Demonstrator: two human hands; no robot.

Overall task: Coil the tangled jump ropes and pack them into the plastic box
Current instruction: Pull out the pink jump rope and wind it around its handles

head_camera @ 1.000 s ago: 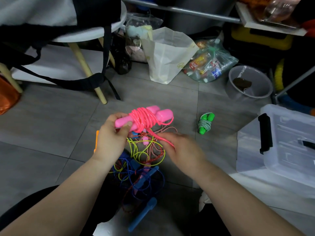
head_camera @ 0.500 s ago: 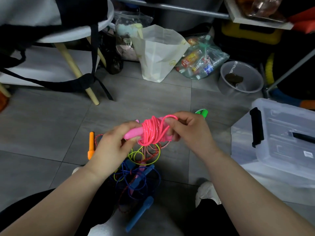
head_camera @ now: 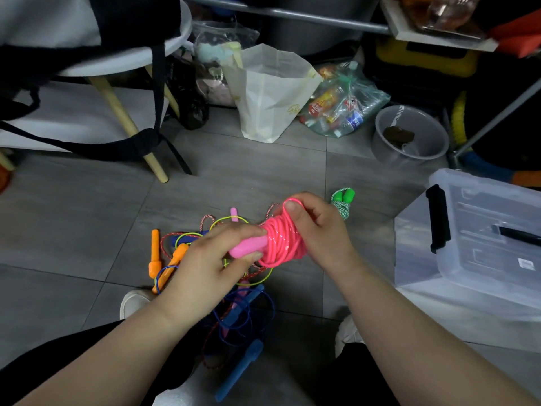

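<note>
A pink jump rope [head_camera: 278, 241] is wound in a thick coil round its pink handles, held above the floor. My left hand [head_camera: 210, 259] grips the handle end. My right hand [head_camera: 319, 227] holds the other side and pinches a loop of the pink cord at the top. Beneath them lies a tangle of ropes [head_camera: 234, 303] in blue, yellow, red-white, with orange handles [head_camera: 155, 250]. A green-handled coiled rope [head_camera: 342, 200] lies on the floor past my right hand. The clear plastic box [head_camera: 468, 259] with black latch stands at the right.
A stool leg [head_camera: 126, 124] and black straps stand at back left. A white paper bag [head_camera: 269, 92], a bag of bottles [head_camera: 342, 104] and a grey bowl [head_camera: 409, 136] line the back. My shoes [head_camera: 134, 300] rest near the tangle on the grey tiles.
My right hand has come up from the loose cord below to the top of the pink coil and now pinches a loop there. The coil looks tighter.
</note>
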